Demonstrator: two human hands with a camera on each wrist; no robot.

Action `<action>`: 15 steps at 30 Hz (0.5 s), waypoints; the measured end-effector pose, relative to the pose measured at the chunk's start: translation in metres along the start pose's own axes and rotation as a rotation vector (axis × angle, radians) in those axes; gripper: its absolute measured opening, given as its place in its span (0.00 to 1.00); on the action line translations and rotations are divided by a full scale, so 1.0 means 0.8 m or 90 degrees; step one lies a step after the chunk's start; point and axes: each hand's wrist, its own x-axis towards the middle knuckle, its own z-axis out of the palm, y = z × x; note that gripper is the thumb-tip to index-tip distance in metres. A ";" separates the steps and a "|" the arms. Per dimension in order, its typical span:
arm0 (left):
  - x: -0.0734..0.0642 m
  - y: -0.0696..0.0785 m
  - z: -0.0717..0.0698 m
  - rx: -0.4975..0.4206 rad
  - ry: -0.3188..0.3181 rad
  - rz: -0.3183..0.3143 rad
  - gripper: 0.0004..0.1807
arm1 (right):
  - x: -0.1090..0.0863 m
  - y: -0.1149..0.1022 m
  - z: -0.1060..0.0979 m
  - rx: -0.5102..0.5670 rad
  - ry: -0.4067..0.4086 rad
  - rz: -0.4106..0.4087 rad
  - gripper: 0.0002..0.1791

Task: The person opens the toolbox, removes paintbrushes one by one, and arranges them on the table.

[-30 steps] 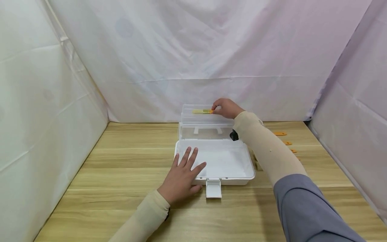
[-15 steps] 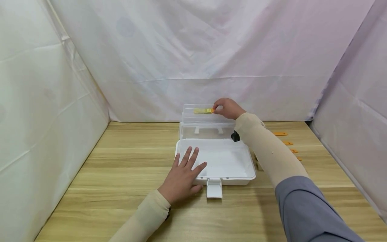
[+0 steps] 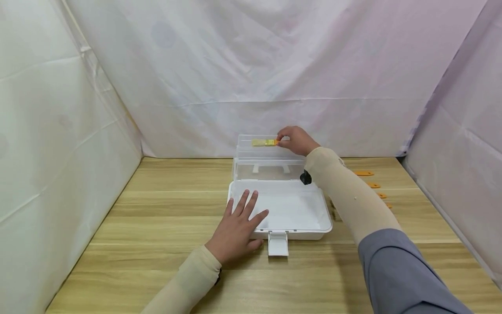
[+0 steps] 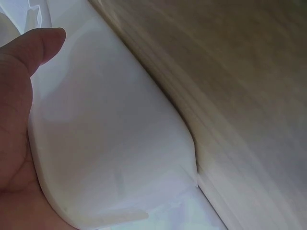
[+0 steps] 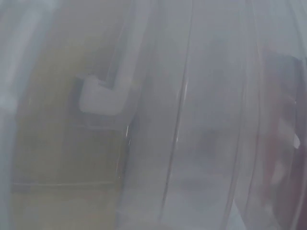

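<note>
A white plastic box [image 3: 290, 209] lies with its clear lid [image 3: 255, 152] swung back behind it. Over the box's front left corner my left hand [image 3: 235, 231] is spread with straight fingers, its thumb low by the front wall. The left wrist view shows that thumb [image 4: 43, 45] beside the white wall. My right hand [image 3: 296, 140] pinches a small paintbrush [image 3: 263, 143] by its orange handle. The brush is level, bristles to the left, in front of the raised lid. Mostly blurred clear lid [image 5: 206, 120] fills the right wrist view.
Several orange brush handles [image 3: 364, 173] lie in a row on the wooden table [image 3: 176, 196], right of the box and partly hidden by my right arm. A white latch [image 3: 277, 244] hangs at the box's front. White cloth [image 3: 251, 56] walls surround the table.
The paintbrush has turned slightly, so its metal band shows broader and brighter. My right hand stays almost in place; my left hand keeps its position on the box.
</note>
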 end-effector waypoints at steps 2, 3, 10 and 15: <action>0.000 -0.001 0.000 -0.003 0.000 0.001 0.39 | 0.001 0.001 0.001 0.000 0.004 -0.011 0.08; 0.000 -0.001 0.000 -0.005 0.001 0.002 0.39 | 0.002 0.002 0.001 0.000 0.005 -0.015 0.08; 0.000 -0.003 0.002 0.000 0.000 0.000 0.39 | 0.004 0.004 0.002 0.003 0.015 -0.050 0.08; -0.001 -0.004 0.004 -0.006 0.017 0.003 0.39 | 0.001 0.001 -0.003 -0.002 0.031 -0.078 0.08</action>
